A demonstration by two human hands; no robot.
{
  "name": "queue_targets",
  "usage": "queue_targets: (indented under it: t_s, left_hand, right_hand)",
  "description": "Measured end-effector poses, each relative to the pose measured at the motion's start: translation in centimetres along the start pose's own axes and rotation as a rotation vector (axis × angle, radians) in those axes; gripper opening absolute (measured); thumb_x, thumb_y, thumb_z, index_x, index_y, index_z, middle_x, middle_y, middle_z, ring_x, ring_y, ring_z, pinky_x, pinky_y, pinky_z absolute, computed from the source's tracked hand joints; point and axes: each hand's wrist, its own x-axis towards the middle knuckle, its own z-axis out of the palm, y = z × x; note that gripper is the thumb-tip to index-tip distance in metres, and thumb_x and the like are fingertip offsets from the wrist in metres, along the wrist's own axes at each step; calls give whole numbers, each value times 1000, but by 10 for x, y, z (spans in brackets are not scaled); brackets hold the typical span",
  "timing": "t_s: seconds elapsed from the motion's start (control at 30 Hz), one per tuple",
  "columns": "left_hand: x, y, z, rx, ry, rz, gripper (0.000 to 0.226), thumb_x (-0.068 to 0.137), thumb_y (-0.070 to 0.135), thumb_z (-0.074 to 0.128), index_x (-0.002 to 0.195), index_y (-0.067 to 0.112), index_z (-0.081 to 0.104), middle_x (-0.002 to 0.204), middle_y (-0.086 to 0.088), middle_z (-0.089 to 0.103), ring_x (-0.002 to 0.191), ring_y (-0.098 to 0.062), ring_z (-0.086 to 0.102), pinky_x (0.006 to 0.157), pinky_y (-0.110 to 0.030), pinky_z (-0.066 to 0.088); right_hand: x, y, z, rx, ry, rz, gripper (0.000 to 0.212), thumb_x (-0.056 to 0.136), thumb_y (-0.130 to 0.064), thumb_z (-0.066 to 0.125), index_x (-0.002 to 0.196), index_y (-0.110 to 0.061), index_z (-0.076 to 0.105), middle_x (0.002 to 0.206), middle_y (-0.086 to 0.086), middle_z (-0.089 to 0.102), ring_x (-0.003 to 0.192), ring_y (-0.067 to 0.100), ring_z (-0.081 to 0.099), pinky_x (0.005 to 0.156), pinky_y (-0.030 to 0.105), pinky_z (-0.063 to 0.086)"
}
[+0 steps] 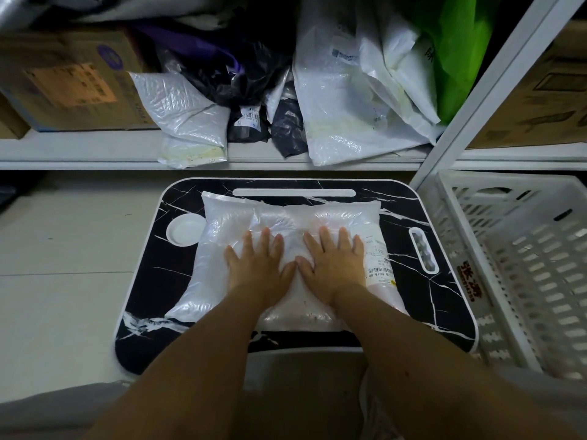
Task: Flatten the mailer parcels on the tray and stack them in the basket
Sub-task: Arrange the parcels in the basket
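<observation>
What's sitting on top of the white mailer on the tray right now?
Both hands lie flat on the white mailer: left hand and right hand, fingers straight, side by side. A shipping label is on its right side. Under the palms the surface is hidden.

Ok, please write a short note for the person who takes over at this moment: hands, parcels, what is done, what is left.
Left hand and right hand: both flat, fingers straight, pressing side by side on the white mailer parcel.
The parcel lies on the black marble-pattern tray, still puffy at its edges.
White basket stands right of the tray; no parcel visible in it.
More mailers wait on the shelf behind.
Left: finish flattening, move parcel to basket, repeat.
</observation>
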Motion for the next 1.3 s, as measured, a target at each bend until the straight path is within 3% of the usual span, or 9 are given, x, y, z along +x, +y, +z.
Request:
queue_targets:
  t_s: [0.23,0.4,0.5,0.6,0.7,0.8,0.9,1.1,1.3]
  left_hand:
    - [-4,-2,6,-39,0,18,65,89,67,2,145,42,-17,158,-5,-20,144,-35,-15,109,-66,3]
    - [-4,1,8,-70,-9,5,69,91,65,4,149,32,-14,158,-6,-20,145,-34,-15,112,-62,-1]
    - [-2,-1,2,-84,63,-31,68,96,55,9,152,17,4,159,-8,7,145,-31,10,115,-52,13]
    - [15,-4,-17,-72,243,-43,54,99,38,24,147,15,22,134,-8,47,120,-27,44,108,-42,30]
    - [29,-4,-25,45,216,-10,55,97,38,33,148,26,17,146,-14,31,135,-34,28,113,-54,17]
    - [33,-4,-12,47,64,28,58,97,52,17,149,37,-4,160,-2,-5,145,-37,-7,109,-67,4]
    - [41,-12,-4,-15,-17,-35,58,93,62,7,144,46,-17,158,2,-19,143,-39,-17,107,-70,3]
    - [43,-32,0,-82,-43,-214,89,74,86,5,146,39,-18,157,-8,-22,142,-39,-20,109,-67,-2]
    - [31,-45,1,-131,-44,-342,96,84,77,8,149,10,-13,155,-23,-15,144,-38,-13,118,-51,1]
  right_hand:
    - [-1,-1,6,32,-12,-10,65,94,-65,3,152,-38,-6,163,0,-6,147,37,-8,116,59,-1]
    - [-1,-1,7,77,-19,1,67,96,-62,6,154,-30,1,163,1,-4,148,35,-6,118,55,0]
    - [1,-4,1,156,55,35,58,99,-53,18,147,-23,31,155,4,27,143,35,20,114,47,20]
    - [17,-12,-14,151,229,78,41,100,-38,29,128,-16,47,127,6,51,118,25,43,101,41,33]
    - [31,-26,-19,138,293,-18,36,98,-29,39,133,-20,43,140,7,44,137,27,32,115,51,18]
    - [37,-27,-9,124,123,-127,51,101,-46,24,151,-35,16,161,1,12,149,31,-2,114,64,0]
    - [47,-20,-2,160,21,3,60,96,-62,12,151,-43,1,163,-1,-6,147,37,-12,111,67,-4]
    - [46,-12,2,233,-21,303,79,83,-81,9,151,-42,-5,160,14,-12,142,50,-12,109,69,-3]
    - [43,-5,-1,333,-84,441,77,92,-69,14,154,-28,-5,159,19,-14,145,43,-15,113,61,-3]
